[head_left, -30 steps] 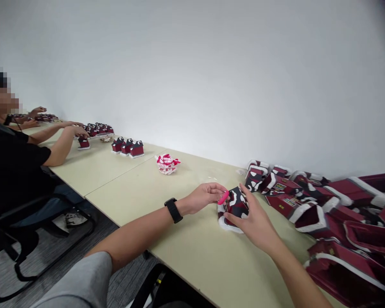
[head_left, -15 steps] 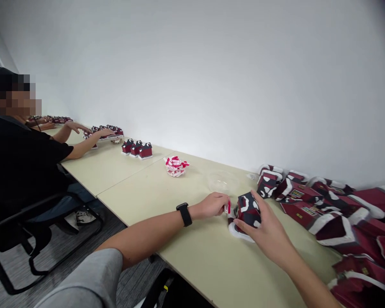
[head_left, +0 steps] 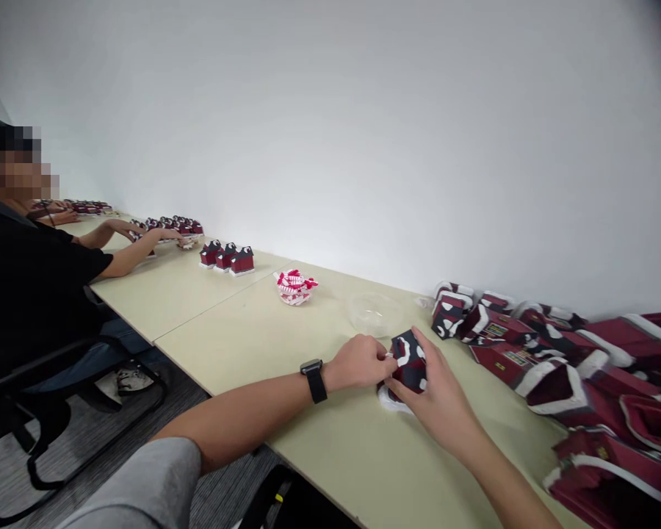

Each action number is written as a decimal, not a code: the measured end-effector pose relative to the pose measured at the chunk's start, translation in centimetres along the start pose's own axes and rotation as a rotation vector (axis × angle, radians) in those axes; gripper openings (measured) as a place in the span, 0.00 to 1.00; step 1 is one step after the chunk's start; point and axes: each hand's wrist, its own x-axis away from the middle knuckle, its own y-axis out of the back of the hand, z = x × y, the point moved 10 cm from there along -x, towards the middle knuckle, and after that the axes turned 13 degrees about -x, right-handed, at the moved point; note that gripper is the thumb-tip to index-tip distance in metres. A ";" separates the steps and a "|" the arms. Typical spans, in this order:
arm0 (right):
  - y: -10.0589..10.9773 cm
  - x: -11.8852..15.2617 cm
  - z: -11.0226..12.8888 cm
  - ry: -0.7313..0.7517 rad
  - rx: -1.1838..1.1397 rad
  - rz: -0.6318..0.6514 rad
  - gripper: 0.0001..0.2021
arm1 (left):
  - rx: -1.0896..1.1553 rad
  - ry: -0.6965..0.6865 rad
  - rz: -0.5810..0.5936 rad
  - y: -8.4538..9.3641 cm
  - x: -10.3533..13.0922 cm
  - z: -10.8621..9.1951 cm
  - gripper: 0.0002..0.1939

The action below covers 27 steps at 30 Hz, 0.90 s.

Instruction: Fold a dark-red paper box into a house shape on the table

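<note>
"Head view on my feed: what is in the grip?"

"My right hand [head_left: 445, 402] is closed around a small dark-red house with a black, white-patched roof [head_left: 412, 369], fingers along the roof and thumb at the near side. Its white base [head_left: 395, 400] is low over the pale table [head_left: 242, 323]; I can't tell whether it bears weight there."

"And the left?"

"My left hand [head_left: 355, 361] is bunched with its fingertips against the front of the house. Half a second ago a bright red-and-white piece stuck out of those fingers, just short of the house. Now the fingers have moved in and cover the spot, so from here I can't tell whether they still pinch it or how it sits."

"What lies around?"

"Just beyond, a clear plastic dish [head_left: 373, 314]. Farther left, a bowlful of red-and-white striped pieces [head_left: 296, 288], then three finished-looking houses [head_left: 227, 257] in a row. Off to my right, a heap of dark-red houses [head_left: 534, 353], some on their sides. A co-worker in black [head_left: 27, 272] sits well apart."
</note>
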 end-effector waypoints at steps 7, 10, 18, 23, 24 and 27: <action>0.4 0.0 1.0 -0.024 -0.016 -0.011 0.41 | 0.036 -0.103 -0.021 -0.1 0.0 -0.7 0.16; 0.7 0.0 1.3 -0.041 -0.020 -0.008 0.41 | 0.098 -0.123 0.016 -0.5 -0.1 -0.7 0.15; 0.9 -0.2 1.4 -0.060 -0.014 -0.004 0.41 | 0.271 -0.087 0.102 -1.2 -0.1 -0.4 0.16; 1.4 -0.3 0.9 -0.085 -0.020 -0.022 0.41 | 0.553 -0.059 0.193 -2.9 -0.5 0.2 0.27; 1.5 -0.3 0.9 -0.092 -0.029 -0.024 0.41 | 0.615 -0.048 0.221 -3.3 -0.7 0.4 0.29; 1.6 -0.4 0.8 -0.118 -0.074 -0.022 0.41 | 0.768 -0.009 0.262 -4.3 -1.1 1.1 0.34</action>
